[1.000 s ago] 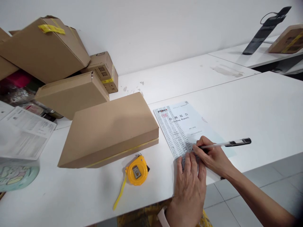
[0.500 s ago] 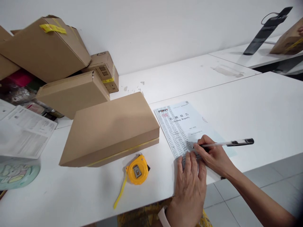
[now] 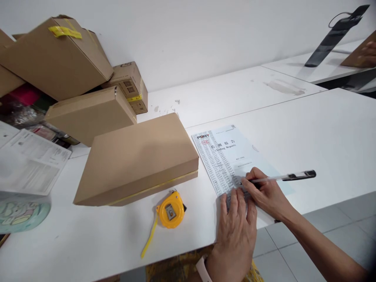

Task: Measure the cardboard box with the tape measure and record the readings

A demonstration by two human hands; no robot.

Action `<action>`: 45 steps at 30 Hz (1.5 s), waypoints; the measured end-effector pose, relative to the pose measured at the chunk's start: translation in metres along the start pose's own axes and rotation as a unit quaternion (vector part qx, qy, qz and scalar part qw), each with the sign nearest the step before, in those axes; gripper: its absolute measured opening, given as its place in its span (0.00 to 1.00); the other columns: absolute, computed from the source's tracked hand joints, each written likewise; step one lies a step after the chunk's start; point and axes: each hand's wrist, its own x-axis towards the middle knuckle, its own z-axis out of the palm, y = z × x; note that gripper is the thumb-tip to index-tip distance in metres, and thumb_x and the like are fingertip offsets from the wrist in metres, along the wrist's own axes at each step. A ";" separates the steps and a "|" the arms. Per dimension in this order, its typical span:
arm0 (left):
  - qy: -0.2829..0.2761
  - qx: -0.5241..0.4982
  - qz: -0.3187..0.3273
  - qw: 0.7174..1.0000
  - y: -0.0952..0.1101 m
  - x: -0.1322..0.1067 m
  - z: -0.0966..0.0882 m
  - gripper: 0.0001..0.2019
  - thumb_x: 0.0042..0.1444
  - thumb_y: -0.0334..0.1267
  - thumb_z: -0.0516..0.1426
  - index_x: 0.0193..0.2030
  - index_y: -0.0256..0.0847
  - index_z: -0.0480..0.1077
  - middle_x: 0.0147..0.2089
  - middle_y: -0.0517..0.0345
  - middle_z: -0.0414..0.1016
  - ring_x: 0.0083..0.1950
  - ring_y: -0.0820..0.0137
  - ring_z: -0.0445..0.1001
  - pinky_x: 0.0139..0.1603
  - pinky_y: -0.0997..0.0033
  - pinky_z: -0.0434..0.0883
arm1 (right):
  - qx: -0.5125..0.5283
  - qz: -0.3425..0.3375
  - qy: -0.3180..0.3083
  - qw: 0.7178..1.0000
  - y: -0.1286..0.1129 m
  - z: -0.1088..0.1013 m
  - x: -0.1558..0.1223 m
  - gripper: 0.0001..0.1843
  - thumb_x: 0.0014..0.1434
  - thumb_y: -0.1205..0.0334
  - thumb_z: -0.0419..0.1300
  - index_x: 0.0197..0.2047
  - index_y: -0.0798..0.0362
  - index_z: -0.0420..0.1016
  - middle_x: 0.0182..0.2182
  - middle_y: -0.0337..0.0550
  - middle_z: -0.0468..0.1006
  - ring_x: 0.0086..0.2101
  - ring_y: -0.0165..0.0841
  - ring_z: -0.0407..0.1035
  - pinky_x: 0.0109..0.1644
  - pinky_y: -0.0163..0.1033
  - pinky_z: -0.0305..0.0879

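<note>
A pale blue printed report lies on the white table, its lower part covered by both hands. My left hand rests flat on its bottom edge, fingers stretched out. In my right hand is a pen, pinched between the fingers, its tip down at the paper beside the left fingertips. A yellow tape measure sits left of my left hand, with a short length of tape out. Behind it lies a closed flat cardboard box.
Several cardboard boxes are stacked at the back left. Printed sheets and a pale green item stand at the left edge. A dark bottle stands far right, near another person's hand at a box.
Both my hands, the pen and the report stay nearly where they were. The view shifts slightly. At the far right, the other person's box and hand have moved.
</note>
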 end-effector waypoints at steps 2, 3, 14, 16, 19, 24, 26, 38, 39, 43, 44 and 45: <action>0.000 0.000 -0.001 1.000 0.000 0.000 0.000 0.31 0.65 0.40 0.58 0.71 0.26 0.59 0.70 0.36 0.65 0.72 0.53 0.62 0.71 0.49 0.64 | 0.004 0.001 0.002 1.000 0.000 0.000 0.000 0.15 0.64 0.53 0.60 0.28 0.48 0.63 0.22 0.34 0.62 0.23 0.30 0.56 0.26 0.38 0.55; -0.001 0.001 -0.001 1.000 0.000 0.000 0.000 0.31 0.65 0.39 0.57 0.71 0.27 0.59 0.70 0.37 0.65 0.72 0.53 0.62 0.71 0.50 0.65 | 0.007 0.003 0.002 1.000 0.000 0.000 0.000 0.16 0.64 0.52 0.60 0.28 0.48 0.63 0.22 0.34 0.62 0.23 0.30 0.56 0.26 0.38 0.55; -0.002 0.003 0.000 1.000 -0.001 0.001 -0.005 0.29 0.67 0.39 0.56 0.70 0.27 0.61 0.69 0.38 0.67 0.72 0.54 0.63 0.71 0.51 0.63 | 0.005 0.007 0.009 1.000 0.001 0.000 -0.001 0.15 0.65 0.54 0.59 0.29 0.48 0.63 0.22 0.34 0.62 0.24 0.29 0.55 0.26 0.37 0.55; -0.001 0.002 -0.001 1.000 -0.001 0.001 -0.004 0.28 0.67 0.39 0.56 0.70 0.27 0.61 0.69 0.38 0.68 0.71 0.54 0.63 0.71 0.51 0.63 | 0.013 0.015 0.001 1.000 0.000 0.000 0.000 0.15 0.65 0.54 0.59 0.28 0.48 0.63 0.22 0.33 0.62 0.23 0.29 0.55 0.25 0.37 0.54; -0.003 0.006 -0.002 1.000 -0.001 0.001 -0.004 0.29 0.66 0.40 0.56 0.71 0.27 0.60 0.70 0.38 0.67 0.72 0.54 0.62 0.72 0.51 0.62 | 0.025 0.027 -0.003 0.999 -0.001 0.000 0.000 0.15 0.65 0.54 0.59 0.28 0.47 0.62 0.22 0.33 0.61 0.23 0.29 0.55 0.25 0.37 0.54; -0.009 0.011 0.003 1.000 -0.002 0.001 -0.005 0.29 0.67 0.39 0.56 0.71 0.27 0.60 0.71 0.37 0.65 0.72 0.53 0.61 0.72 0.50 0.63 | 0.012 0.022 0.008 1.000 0.001 0.000 0.000 0.14 0.65 0.55 0.59 0.29 0.47 0.62 0.22 0.33 0.61 0.23 0.29 0.55 0.25 0.37 0.54; -0.013 0.007 0.004 1.000 -0.002 0.001 -0.006 0.30 0.66 0.39 0.56 0.71 0.26 0.60 0.71 0.36 0.65 0.73 0.53 0.61 0.72 0.50 0.63 | 0.003 0.013 0.010 1.000 0.001 0.000 0.000 0.14 0.65 0.55 0.59 0.29 0.48 0.63 0.22 0.33 0.61 0.23 0.30 0.55 0.26 0.37 0.54; -0.005 0.008 0.003 1.000 -0.001 -0.001 -0.003 0.31 0.65 0.40 0.57 0.71 0.27 0.60 0.71 0.35 0.64 0.73 0.52 0.61 0.72 0.49 0.63 | 0.003 0.009 0.020 1.000 0.000 -0.001 0.000 0.15 0.64 0.53 0.60 0.28 0.48 0.62 0.22 0.33 0.61 0.23 0.29 0.54 0.25 0.37 0.54; -0.005 0.007 0.003 1.000 -0.001 -0.001 -0.004 0.30 0.65 0.40 0.57 0.71 0.27 0.60 0.71 0.35 0.64 0.73 0.52 0.61 0.72 0.49 0.63 | -0.001 0.006 0.019 1.000 0.000 -0.001 0.000 0.15 0.64 0.53 0.60 0.29 0.48 0.62 0.22 0.33 0.61 0.23 0.29 0.54 0.25 0.37 0.54; -0.007 0.005 0.001 1.000 -0.001 0.001 -0.004 0.30 0.66 0.40 0.57 0.71 0.27 0.60 0.71 0.37 0.65 0.73 0.53 0.61 0.72 0.50 0.63 | -0.010 0.006 0.016 1.000 0.001 -0.001 0.000 0.15 0.65 0.53 0.59 0.29 0.47 0.62 0.22 0.33 0.60 0.23 0.30 0.54 0.26 0.38 0.54; -0.008 0.005 0.000 1.000 -0.001 0.001 -0.004 0.31 0.65 0.40 0.57 0.71 0.27 0.59 0.71 0.37 0.65 0.73 0.53 0.61 0.72 0.50 0.63 | -0.010 0.007 0.015 1.000 0.002 -0.001 0.000 0.15 0.65 0.53 0.59 0.29 0.47 0.62 0.22 0.33 0.60 0.23 0.30 0.54 0.26 0.38 0.54; -0.008 0.005 -0.001 1.000 -0.001 0.001 -0.003 0.31 0.65 0.40 0.57 0.71 0.27 0.59 0.71 0.37 0.65 0.73 0.53 0.61 0.72 0.50 0.63 | -0.010 0.008 0.015 1.000 0.002 0.000 0.000 0.15 0.66 0.53 0.59 0.29 0.47 0.62 0.22 0.33 0.60 0.23 0.30 0.54 0.26 0.38 0.54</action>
